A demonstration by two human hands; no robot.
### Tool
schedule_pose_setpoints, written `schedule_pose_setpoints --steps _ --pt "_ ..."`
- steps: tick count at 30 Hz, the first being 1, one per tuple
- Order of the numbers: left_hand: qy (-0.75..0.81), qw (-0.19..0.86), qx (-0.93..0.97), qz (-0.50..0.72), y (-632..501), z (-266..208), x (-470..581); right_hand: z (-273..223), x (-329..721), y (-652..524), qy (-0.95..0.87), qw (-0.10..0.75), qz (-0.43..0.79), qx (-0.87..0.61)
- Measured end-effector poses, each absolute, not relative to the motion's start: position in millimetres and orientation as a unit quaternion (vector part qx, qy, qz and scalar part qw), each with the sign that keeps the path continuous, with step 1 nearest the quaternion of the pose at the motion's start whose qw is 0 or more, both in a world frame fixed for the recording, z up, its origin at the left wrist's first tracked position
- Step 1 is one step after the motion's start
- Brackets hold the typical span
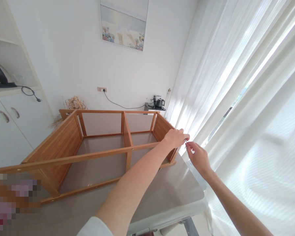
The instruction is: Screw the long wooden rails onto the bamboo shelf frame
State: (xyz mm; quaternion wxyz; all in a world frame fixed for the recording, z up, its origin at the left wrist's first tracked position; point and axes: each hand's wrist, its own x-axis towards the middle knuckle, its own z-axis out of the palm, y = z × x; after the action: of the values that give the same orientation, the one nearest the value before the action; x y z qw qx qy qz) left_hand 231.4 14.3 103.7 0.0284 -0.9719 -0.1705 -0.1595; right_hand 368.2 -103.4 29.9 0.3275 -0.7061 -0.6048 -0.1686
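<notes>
A right hand (198,157) pinches a rod (186,142) at the frame's (127,131) 3 o'clock end. The left hand (175,138) is alongside, grip unclear.

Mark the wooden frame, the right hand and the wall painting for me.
Wooden frame (113,151), head view: on its near upper rail.
Right hand (199,158), head view: on the middle of the hand.
Wall painting (124,24), head view: near the middle of the picture.

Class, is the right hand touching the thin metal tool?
Touching: the head view shows the right hand pinching the thin metal tool, whose exposed part sticks out toward the left hand.
</notes>
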Motion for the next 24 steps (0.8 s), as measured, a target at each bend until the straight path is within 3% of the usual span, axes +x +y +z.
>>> schedule_pose_setpoints --steps 17,20,24 --pt "-0.171 0.044 -0.97 -0.166 14.3 101.7 231.7 39.1 387.4 -106.2 -0.667 0.11 -0.359 -0.644" --pt "-0.172 0.044 -0.971 -0.162 13.8 102.3 231.4 39.2 385.4 -105.4 -0.667 0.126 -0.343 -0.649" --pt "-0.172 0.043 -0.971 -0.16 13.8 102.7 231.4 40.8 376.6 -103.8 -0.643 0.226 -0.253 -0.686"
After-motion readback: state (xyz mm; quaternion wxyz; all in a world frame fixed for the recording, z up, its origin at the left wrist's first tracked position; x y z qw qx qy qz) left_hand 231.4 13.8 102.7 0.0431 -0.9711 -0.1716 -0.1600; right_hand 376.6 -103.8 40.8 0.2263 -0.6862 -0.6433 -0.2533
